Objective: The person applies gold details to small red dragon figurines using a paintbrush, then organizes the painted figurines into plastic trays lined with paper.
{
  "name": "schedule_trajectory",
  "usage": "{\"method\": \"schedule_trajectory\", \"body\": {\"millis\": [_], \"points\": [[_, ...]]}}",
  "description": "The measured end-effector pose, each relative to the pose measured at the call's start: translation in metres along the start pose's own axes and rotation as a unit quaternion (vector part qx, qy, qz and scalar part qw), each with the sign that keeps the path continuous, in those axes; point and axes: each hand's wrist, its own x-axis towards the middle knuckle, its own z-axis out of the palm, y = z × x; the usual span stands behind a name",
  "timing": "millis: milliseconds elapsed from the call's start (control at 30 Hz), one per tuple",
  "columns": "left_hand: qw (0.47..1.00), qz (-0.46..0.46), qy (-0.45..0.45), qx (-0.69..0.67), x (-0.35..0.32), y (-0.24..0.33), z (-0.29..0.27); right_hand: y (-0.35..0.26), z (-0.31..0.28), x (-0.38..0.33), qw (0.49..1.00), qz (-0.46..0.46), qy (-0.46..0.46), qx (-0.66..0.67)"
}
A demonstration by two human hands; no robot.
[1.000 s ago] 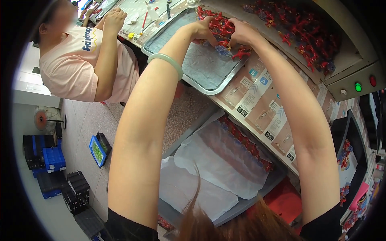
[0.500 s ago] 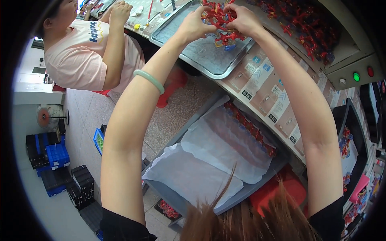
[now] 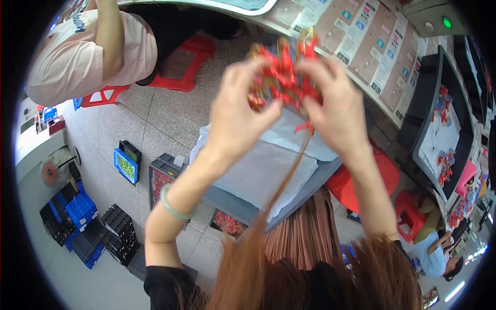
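My left hand (image 3: 237,106) and my right hand (image 3: 335,101) hold a bunch of small red plastic figures (image 3: 285,77) with gold and blue parts between them. Fingers curl round the bunch from both sides; motion blurs them somewhat. One red piece (image 3: 304,126) hangs at the lower edge of the bunch. Below the hands is a grey bin (image 3: 302,194) lined with white sheets (image 3: 258,178). The hands hide the bin's far part. A pale green bangle circles my left forearm.
A metal tray (image 3: 258,10) rests on the table (image 3: 361,46). At right, a black tray (image 3: 417,142) holds red and blue pieces. Red stools (image 3: 181,72) stand on the floor. A co-worker in a pink shirt (image 3: 93,57) sits left. Crates (image 3: 121,227) are stacked at lower left.
Both hands have come back from over the metal tray to above the lined bin, carrying the bunch of red figures. The view has shifted toward the floor and bin.
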Motion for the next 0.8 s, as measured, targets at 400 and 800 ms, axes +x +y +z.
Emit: {"method": "schedule_trajectory", "body": {"millis": [400, 800], "points": [[0.956, -0.113, -0.268, -0.027, -0.079, -0.175, 0.103, 0.142, 0.148, -0.145, 0.964, 0.238, -0.098, 0.067], [0.977, -0.117, -0.064, 0.167, -0.084, -0.173, 0.147, 0.134, 0.177, -0.116, 0.969, 0.227, -0.084, -0.057]]}}
